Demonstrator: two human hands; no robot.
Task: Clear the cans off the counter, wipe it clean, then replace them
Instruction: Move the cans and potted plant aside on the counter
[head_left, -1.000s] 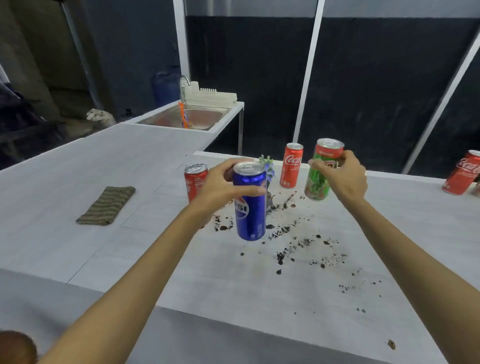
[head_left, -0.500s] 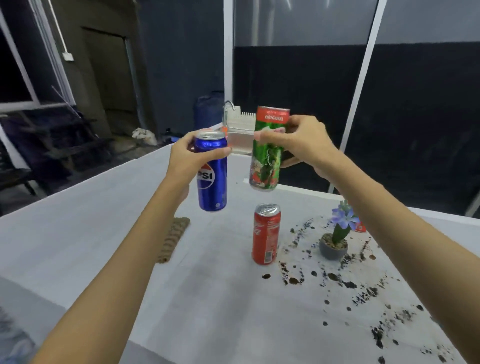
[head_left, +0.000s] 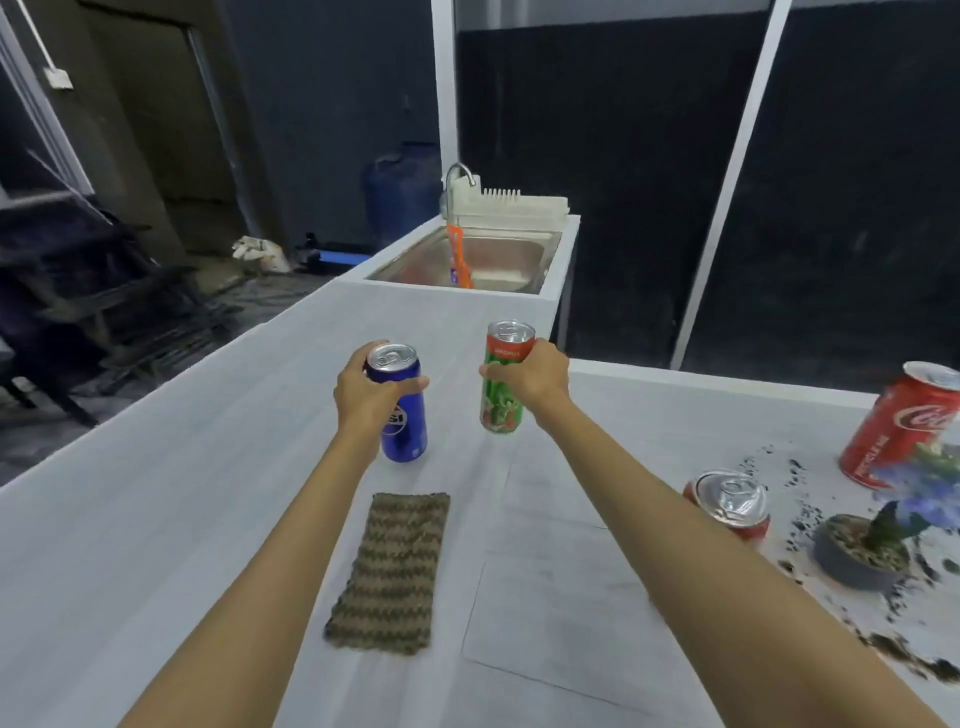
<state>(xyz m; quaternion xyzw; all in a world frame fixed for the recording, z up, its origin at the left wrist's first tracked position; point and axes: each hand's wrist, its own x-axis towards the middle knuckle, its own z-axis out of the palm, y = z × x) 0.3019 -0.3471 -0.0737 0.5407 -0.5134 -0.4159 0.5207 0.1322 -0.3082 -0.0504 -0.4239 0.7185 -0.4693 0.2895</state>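
Clearing under way: left grip (head_left: 363, 395) curled round blue can (head_left: 404, 434), right grip (head_left: 530, 376) round green can (head_left: 501, 410), upright set-down on clean desk (head_left: 208, 493) likely next

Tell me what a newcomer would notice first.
Mid-frame, the left hand grips a blue Pepsi can, the right hand a green can. Right of them, dark soil litters the white counter around a potted plant, a red can and a Coca-Cola can. A knitted cloth lies between the forearms.

Four cans (head_left: 404, 415) (head_left: 502, 395) (head_left: 730, 501) (head_left: 898, 426), one cloth (head_left: 392, 571), one plant (head_left: 862, 551)
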